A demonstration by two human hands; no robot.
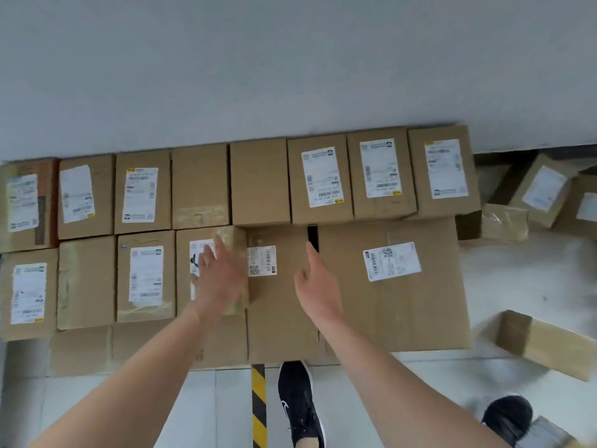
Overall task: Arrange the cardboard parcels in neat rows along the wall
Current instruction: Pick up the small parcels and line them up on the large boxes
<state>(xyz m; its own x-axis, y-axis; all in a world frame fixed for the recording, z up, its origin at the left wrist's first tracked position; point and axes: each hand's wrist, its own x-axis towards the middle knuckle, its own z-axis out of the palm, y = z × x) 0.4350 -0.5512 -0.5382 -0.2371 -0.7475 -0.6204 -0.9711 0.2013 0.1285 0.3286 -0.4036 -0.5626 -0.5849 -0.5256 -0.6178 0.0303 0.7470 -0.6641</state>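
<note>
Two bare forearms reach forward from the near edge, over black shoes on a pale tiled floor with a yellow-and-black striped strip. Left hand is spread flat, fingers loose, over the labelled top of a parcel in the near row; whether it touches the cardboard I cannot tell. Right hand hangs loose and empty, fingers slack, above the seam between a middle parcel and a large box on its right. Neither hand grasps anything. Parcels stand in two rows: the far row sits tight against the grey wall, the near row directly in front of it, sides touching. At far right, loose parcels lie tilted on the floor, and another box lies askew nearer, well apart from the rows.
</note>
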